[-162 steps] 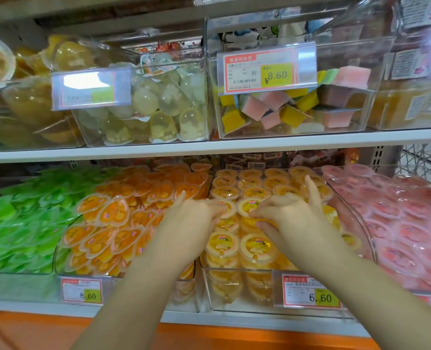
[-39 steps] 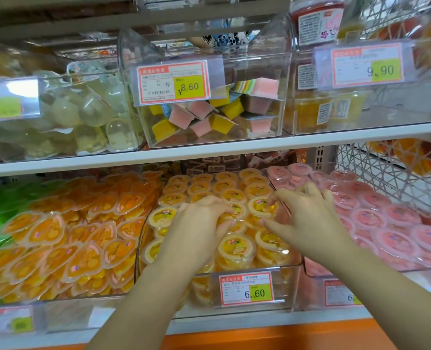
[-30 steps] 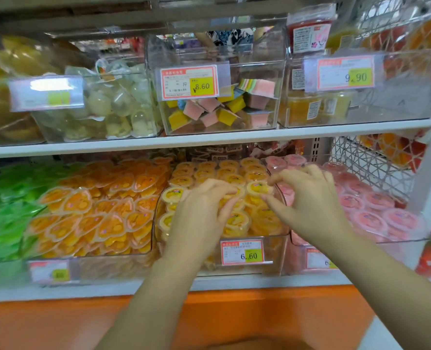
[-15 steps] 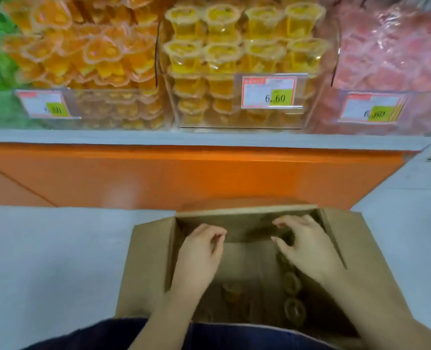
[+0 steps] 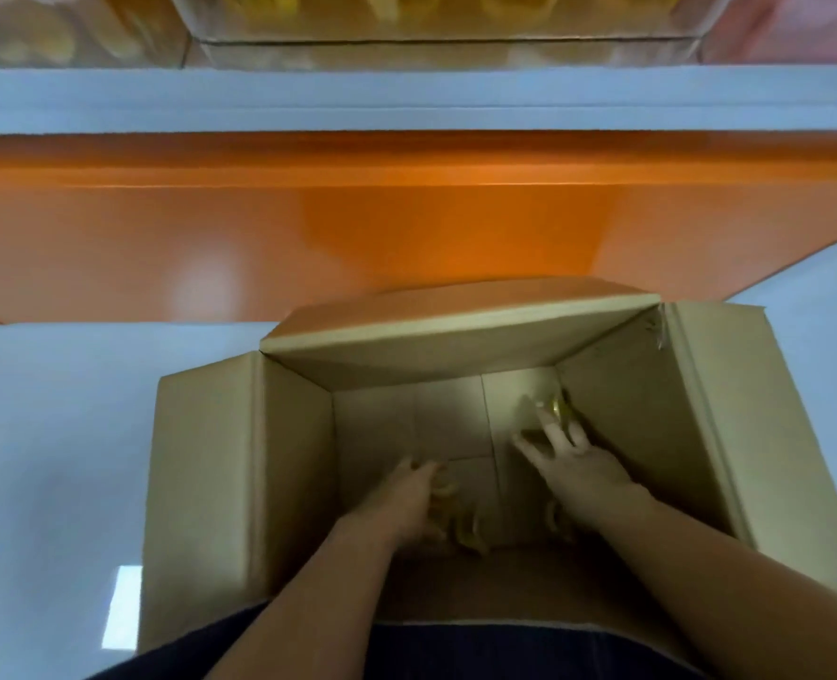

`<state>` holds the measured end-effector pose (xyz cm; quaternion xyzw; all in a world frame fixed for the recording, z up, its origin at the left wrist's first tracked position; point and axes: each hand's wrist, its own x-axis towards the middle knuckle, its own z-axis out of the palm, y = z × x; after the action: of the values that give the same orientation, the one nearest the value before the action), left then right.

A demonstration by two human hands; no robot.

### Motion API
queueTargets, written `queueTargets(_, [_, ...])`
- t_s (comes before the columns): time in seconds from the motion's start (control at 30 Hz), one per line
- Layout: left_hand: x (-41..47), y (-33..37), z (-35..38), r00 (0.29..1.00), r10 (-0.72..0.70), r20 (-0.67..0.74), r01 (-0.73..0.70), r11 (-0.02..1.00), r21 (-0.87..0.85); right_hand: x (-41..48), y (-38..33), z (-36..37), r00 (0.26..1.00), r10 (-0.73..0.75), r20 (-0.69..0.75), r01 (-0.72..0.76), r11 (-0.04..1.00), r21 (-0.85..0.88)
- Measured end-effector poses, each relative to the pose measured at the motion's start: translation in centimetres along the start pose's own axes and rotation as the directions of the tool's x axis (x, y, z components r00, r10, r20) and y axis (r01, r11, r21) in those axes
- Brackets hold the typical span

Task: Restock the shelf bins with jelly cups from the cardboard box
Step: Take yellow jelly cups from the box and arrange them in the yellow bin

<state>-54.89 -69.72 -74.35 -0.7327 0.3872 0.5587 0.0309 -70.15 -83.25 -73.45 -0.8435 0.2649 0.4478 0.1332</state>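
Observation:
An open cardboard box stands on the pale floor below me. Both my arms reach down to its bottom. My left hand lies over a few yellow jelly cups near the box's near wall. Its fingertips bend down among them, and the dim, blurred view hides whether they grip one. My right hand has its fingers spread and straight, with the tips on another yellow jelly cup in the far right corner. The shelf bins show only as a blurred strip at the top edge.
The orange base panel of the shelf unit rises just behind the box, under a white shelf lip. The box flaps stand open left, right and far. Pale floor lies to the left.
My view dropped from the shelf bins to the box. In the last half second both hands went from the box's rim down to its bottom, onto the jelly cups.

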Motion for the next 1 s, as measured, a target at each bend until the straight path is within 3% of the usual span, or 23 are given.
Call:
queueTargets(0.17, [2.4, -0.7, 0.8, 0.996, 0.008, -0.092, 0.0, 0.995, 0.096, 1.4, 0.4, 0.2, 0.991, -0.001, -0.13, -0.022, 0.985, -0.172])
queueTargets(0.37, [4.0, -1.4, 0.5, 0.975, -0.052, -0.216, 0.041, 0.997, -0.058, 2.1, 1.0, -0.3, 0.981, 0.017, -0.195, -0.034, 0.996, -0.083])
queueTargets(0.5, [4.1, -1.1, 0.8, 0.959, -0.037, -0.28, -0.003, 0.99, -0.142, 2.9, 1.1, 0.3, 0.974, 0.089, -0.207, -0.038, 0.971, 0.238])
queueTargets(0.67, [3.7, -0.6, 1.0, 0.917, -0.034, -0.397, -0.07, 0.967, -0.245, 3.7, 0.0, 0.4, 0.942, 0.194, -0.274, 0.037, 0.751, 0.659])
queueTargets(0.73, [3.6, -0.4, 1.2, 0.931, 0.019, -0.363, -0.107, 0.969, -0.224, 3.7, -0.1, 0.2, 0.939, 0.195, -0.285, 0.073, 0.694, 0.717])
queueTargets(0.8, [3.6, -0.2, 1.7, 0.969, 0.083, -0.231, -0.135, 0.967, -0.218, 3.6, 0.1, 0.3, 0.943, 0.194, -0.271, 0.066, 0.688, 0.723])
queueTargets(0.9, [3.4, 0.2, 2.6, 0.995, 0.081, -0.066, -0.09, 0.985, -0.148, 3.2, 0.0, 0.1, 0.931, 0.226, -0.288, 0.012, 0.766, 0.642])
queueTargets(1.0, [3.5, 0.8, 3.5, 0.998, 0.038, -0.043, -0.041, 0.996, -0.076, 2.9, 0.0, -0.2, 0.907, 0.252, -0.339, -0.057, 0.868, 0.493])
